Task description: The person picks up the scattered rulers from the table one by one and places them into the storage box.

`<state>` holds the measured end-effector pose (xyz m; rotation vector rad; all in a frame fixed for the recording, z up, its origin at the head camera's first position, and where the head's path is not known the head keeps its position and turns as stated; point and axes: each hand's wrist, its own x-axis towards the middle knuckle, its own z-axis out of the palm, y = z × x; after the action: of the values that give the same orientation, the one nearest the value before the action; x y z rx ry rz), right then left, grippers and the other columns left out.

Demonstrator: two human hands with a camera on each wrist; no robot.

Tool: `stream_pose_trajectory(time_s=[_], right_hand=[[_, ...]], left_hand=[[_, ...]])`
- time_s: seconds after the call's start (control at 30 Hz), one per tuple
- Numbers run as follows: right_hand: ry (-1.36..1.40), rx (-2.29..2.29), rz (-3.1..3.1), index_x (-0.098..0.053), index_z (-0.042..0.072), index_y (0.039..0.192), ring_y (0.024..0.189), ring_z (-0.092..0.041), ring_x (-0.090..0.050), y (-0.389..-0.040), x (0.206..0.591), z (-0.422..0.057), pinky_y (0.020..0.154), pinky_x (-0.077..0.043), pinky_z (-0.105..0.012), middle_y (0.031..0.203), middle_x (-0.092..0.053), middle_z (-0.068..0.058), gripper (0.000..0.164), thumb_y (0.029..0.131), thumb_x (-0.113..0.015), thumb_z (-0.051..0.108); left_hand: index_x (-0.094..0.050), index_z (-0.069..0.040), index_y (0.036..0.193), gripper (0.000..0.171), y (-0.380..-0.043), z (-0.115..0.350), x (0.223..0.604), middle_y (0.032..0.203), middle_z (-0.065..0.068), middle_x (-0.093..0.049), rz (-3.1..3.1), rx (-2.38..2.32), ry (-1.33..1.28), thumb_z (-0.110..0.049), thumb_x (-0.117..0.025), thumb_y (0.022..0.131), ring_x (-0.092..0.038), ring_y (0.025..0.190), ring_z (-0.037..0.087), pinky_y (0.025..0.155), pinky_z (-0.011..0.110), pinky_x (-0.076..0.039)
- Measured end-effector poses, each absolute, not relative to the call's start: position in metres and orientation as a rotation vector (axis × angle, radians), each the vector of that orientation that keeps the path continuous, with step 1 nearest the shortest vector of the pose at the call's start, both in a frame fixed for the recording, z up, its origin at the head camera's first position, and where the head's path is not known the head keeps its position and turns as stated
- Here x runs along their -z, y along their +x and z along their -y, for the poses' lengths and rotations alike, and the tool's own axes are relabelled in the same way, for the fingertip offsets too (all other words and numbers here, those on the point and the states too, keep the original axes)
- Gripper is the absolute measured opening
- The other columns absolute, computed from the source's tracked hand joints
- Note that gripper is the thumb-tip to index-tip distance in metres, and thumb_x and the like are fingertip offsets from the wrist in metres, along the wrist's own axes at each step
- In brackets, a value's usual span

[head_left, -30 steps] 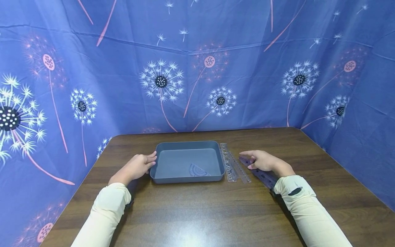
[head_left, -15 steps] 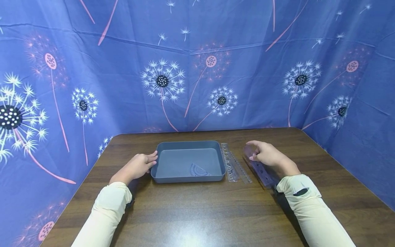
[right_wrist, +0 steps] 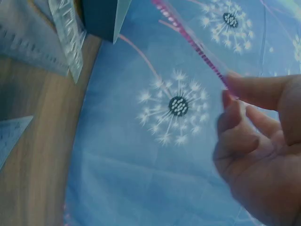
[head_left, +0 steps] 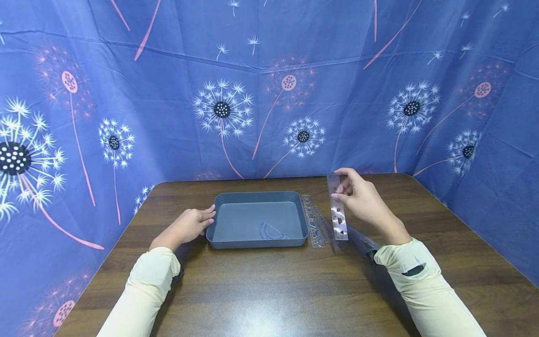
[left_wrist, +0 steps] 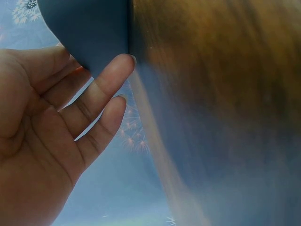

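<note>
My right hand (head_left: 362,199) pinches a clear, purplish stencil ruler (head_left: 339,217) with cut-out shapes between thumb and fingers. The ruler hangs nearly upright above the table and shows edge-on, pinkish, in the right wrist view (right_wrist: 202,54). My left hand (head_left: 189,227) touches the left end of a grey-blue rectangular tray (head_left: 252,245); its fingers lie fairly straight against the tray's outer wall (left_wrist: 94,33). Inside the tray lies a clear protractor-marked piece (head_left: 271,231), towards the front right.
Right of the tray, a clear stencil ruler (head_left: 313,224) lies beside another clear piece (head_left: 330,234) that the held ruler partly covers. Under my right wrist lies a clear triangular piece (head_left: 363,241). A blue dandelion-print cloth (head_left: 261,117) hangs behind the wooden table (head_left: 252,285).
My right hand has lifted the purplish ruler off the table, moved it up and towards the back, and turned it nearly upright. My left hand has stayed at the tray.
</note>
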<state>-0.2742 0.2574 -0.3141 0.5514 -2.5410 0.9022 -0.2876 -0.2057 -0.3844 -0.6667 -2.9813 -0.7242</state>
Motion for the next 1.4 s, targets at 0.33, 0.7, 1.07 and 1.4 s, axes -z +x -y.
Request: stream_pose_trajectory(time_s=[0.33, 0.7, 1.07, 1.4], right_hand=[[0.575, -1.153, 2.127, -0.053, 0.002, 0.128, 0.067, -0.005, -0.058, -0.260, 0.307, -0.237, 0.058, -0.042, -0.016, 0.082, -0.067, -0.012, 0.048, 0.086, -0.076, -0.002], [0.576, -1.421, 1.959, -0.054, -0.011, 0.109, 0.061, -0.006, -0.062, -0.256, 0.315, -0.218, 0.054, -0.049, -0.019, 0.085, -0.068, -0.023, 0.027, 0.087, -0.069, -0.012], [0.638, -1.506, 2.056, -0.057, -0.007, 0.092, 0.058, -0.017, -0.067, -0.258, 0.340, -0.198, 0.054, -0.056, -0.028, 0.080, -0.069, -0.022, 0.011, 0.092, -0.067, -0.004], [0.634, -1.544, 2.258, -0.057, -0.002, 0.091, 0.066, -0.024, -0.070, -0.262, 0.362, -0.187, 0.061, -0.058, -0.040, 0.087, -0.071, -0.020, 0.010, 0.092, -0.068, -0.001]], left_hand=[[-0.055, 0.005, 0.135, 0.038, -0.288, 0.205, 0.384, 0.149, 0.018, -0.044, 2.983, 0.729, -0.663, -0.012, -0.057, 0.102, -0.068, 0.062, 0.009, 0.075, 0.036, -0.056], [-0.055, 0.006, 0.135, 0.038, -0.288, 0.206, 0.385, 0.148, 0.019, -0.044, 2.976, 0.724, -0.677, -0.012, -0.057, 0.102, -0.067, 0.061, 0.010, 0.070, 0.032, -0.055], [-0.057, 0.005, 0.134, 0.037, -0.288, 0.205, 0.385, 0.147, 0.018, -0.046, 2.966, 0.697, -0.684, -0.014, -0.057, 0.102, -0.064, 0.057, 0.011, 0.070, 0.031, -0.052], [-0.057, 0.005, 0.134, 0.037, -0.287, 0.205, 0.385, 0.147, 0.019, -0.046, 2.959, 0.704, -0.685, -0.013, -0.057, 0.102, -0.064, 0.057, 0.011, 0.068, 0.030, -0.051]])
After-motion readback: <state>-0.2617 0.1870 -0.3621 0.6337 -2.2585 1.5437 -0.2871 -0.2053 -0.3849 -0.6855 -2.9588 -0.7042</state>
